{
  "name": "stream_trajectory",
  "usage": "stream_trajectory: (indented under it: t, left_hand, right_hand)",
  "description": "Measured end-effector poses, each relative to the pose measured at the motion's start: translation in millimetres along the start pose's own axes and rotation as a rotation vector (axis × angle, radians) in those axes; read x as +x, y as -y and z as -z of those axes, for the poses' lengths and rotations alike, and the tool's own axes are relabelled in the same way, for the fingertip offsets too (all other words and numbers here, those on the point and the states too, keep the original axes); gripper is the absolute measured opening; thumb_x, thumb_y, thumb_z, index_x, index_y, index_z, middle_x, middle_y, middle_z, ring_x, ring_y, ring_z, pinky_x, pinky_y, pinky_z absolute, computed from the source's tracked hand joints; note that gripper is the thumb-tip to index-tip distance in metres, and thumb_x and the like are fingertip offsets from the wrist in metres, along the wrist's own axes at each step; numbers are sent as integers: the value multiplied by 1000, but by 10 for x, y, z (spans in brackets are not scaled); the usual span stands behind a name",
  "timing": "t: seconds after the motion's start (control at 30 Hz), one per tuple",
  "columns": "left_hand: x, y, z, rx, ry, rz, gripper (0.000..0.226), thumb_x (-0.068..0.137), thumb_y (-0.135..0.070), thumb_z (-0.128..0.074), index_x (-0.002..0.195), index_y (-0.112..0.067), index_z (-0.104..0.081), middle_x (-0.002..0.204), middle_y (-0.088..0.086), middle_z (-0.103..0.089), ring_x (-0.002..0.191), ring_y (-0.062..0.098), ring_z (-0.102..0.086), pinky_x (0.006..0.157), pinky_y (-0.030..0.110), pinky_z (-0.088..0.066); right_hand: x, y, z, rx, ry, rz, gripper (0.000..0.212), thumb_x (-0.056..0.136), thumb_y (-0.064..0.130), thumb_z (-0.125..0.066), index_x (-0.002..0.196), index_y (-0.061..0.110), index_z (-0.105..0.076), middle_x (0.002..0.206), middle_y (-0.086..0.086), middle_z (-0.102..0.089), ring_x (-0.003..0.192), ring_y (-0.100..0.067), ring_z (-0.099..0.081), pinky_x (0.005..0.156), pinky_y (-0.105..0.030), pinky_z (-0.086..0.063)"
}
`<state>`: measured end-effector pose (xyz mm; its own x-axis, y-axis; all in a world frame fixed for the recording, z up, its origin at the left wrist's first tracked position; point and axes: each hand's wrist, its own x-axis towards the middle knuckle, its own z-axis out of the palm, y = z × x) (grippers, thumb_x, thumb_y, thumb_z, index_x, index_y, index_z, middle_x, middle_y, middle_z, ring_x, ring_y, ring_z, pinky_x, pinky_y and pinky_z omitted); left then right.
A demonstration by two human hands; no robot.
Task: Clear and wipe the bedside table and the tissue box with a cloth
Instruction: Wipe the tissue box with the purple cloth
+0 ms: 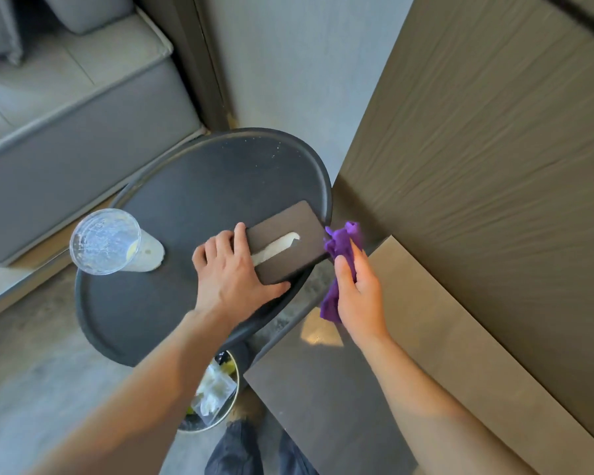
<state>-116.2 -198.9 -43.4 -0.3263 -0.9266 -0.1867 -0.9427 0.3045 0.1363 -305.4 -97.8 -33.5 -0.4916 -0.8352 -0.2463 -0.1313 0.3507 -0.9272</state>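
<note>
Tissue box (288, 241) in fingers (239, 234) of left hand (230, 272) (cloth (343, 241) perhaps alongside)

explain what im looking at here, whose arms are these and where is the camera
There is no machine here. A person wears one wide-angle camera on the head, so you look forward and down along their own two bare arms. That is the only view.

The surface is a round dark table with a raised rim. On its left side stands a clear plastic cup, nearly empty. On its right side lies a dark tissue box with a tissue showing in the slot.

The left hand holds the near end of the tissue box. The right hand holds a purple cloth just beside the box's right edge. Below the table sits a waste bin with rubbish inside.
</note>
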Motion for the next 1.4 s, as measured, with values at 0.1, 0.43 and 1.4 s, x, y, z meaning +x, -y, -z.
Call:
stream_trajectory:
  t: [0.1,0.43,1.4]
  left_hand:
    - [-251,-269,-35,-48,35,308,137,58,-100,-45,154,-5,-26,136,15,-47,125,37,-43,105,51,-31]
    - [-244,-62,-196,-485,95,52,78,104,-52,-40,162,-8,-12,155,10,-37,141,25,-34,113,29,-28]
    - [775,-53,214,-424,240,-400,75,97,-38,-65,161,-24,-27,166,7,-24,155,31,-14,125,46,-16]
  right_hand:
    - [298,111,-92,68,-1,-67,39,110,27,-44,131,60,-48,155,16,-49,138,6,-46,120,-29,-34]
    - [756,211,-535,84,24,-28,31,111,32,-42,135,51,-42,138,26,-55,130,6,-50,119,-35,-36]
    - [-1369,-96,-983,240,-268,-424,46,105,43,-43,149,54,-32,158,4,-47,138,-22,-52,110,-30,-46]
